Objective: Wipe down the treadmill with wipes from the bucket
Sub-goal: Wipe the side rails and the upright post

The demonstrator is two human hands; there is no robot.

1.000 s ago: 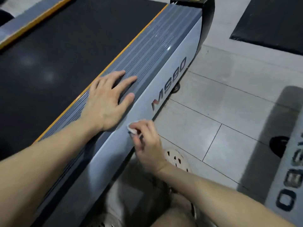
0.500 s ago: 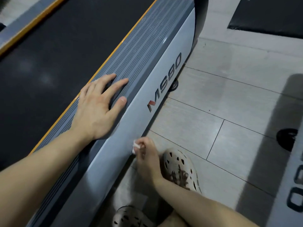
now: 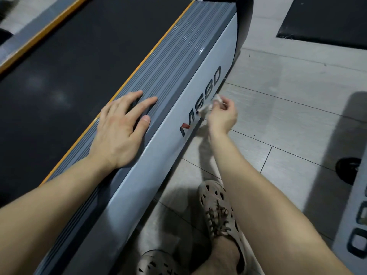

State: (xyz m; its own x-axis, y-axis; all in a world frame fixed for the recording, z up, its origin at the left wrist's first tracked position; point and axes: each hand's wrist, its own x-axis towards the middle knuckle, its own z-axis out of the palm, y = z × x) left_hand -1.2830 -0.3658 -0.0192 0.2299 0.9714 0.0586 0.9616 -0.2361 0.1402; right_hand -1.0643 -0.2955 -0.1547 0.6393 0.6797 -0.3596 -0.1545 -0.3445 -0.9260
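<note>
The treadmill point(image 3: 214, 56) runs diagonally from lower left to upper centre, with a black belt, a ribbed grey side rail edged in orange, and a pale grey side panel lettered "MS80". My left hand point(image 3: 121, 132) rests flat on the ribbed rail, fingers spread. My right hand point(image 3: 221, 116) pinches a small crumpled white wipe point(image 3: 209, 103) against the side panel, just right of the lettering. The bucket is out of view.
Pale floor tiles point(image 3: 288, 108) lie to the right of the treadmill. A black mat point(image 3: 327, 18) sits at upper right. Part of another grey machine point(image 3: 355, 225) lines the right edge. My feet in tan perforated clogs point(image 3: 220, 215) stand beside the treadmill base.
My right hand has slid the wipe forward along the side panel, from below the left hand to beside the lettering. The left hand has stayed on the rail.
</note>
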